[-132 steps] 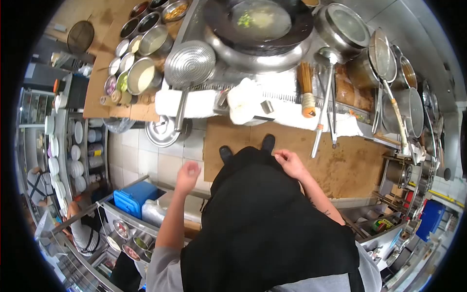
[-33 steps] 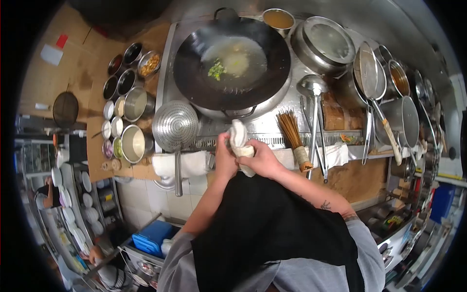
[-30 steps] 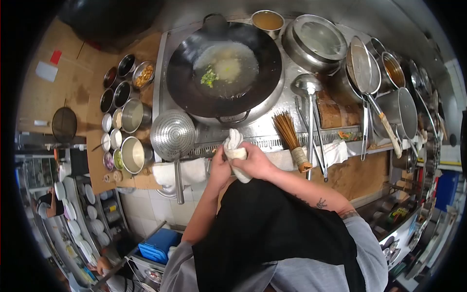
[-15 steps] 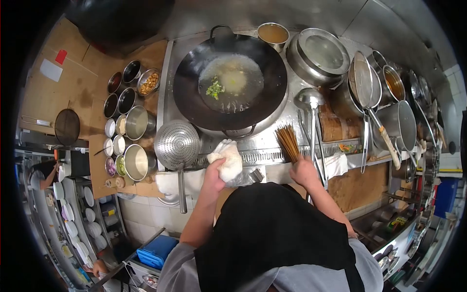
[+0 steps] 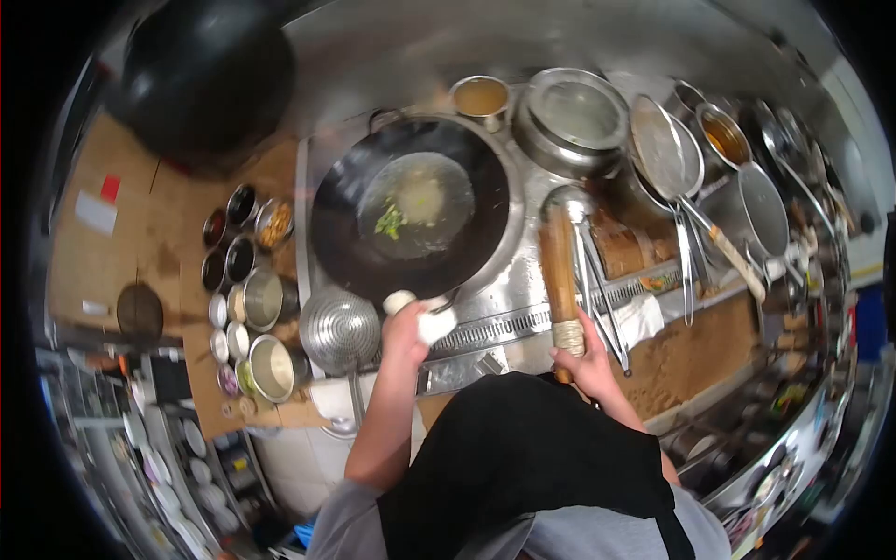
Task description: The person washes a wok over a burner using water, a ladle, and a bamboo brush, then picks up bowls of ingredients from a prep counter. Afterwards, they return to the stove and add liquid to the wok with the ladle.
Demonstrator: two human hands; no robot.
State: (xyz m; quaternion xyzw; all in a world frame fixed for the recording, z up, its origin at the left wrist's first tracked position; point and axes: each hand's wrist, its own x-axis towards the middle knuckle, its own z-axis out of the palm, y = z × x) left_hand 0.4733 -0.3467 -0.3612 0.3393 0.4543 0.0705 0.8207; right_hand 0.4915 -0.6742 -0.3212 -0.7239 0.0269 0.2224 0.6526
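Observation:
A large black wok (image 5: 495,210) sits on the stove, with cloudy liquid and chopped green pieces (image 5: 389,221) in its bottom. At its near rim my left hand (image 5: 403,333) is closed around a folded white cloth (image 5: 435,327). The cloth lies against the wok's near loop handle, and whether my fingers grip the handle through it is hidden. To the right of the wok, my right hand (image 5: 594,362) is wrapped around the bound lower part of a bamboo wok brush (image 5: 561,271). The brush points away from me, bristles blurred, over a ladle (image 5: 569,201).
A perforated skimmer (image 5: 340,333) lies left of my left hand. Seasoning bowls (image 5: 241,259) and metal pots (image 5: 273,369) stand further left. Behind are a cup of brown liquid (image 5: 481,97) and a lidded pot (image 5: 577,117). Strainers (image 5: 658,149) and pots crowd the right.
My left hand has brought the cloth to the wok's near handle. My right hand has shifted its hold down the brush, whose bristle end now reaches further forward. The view has turned.

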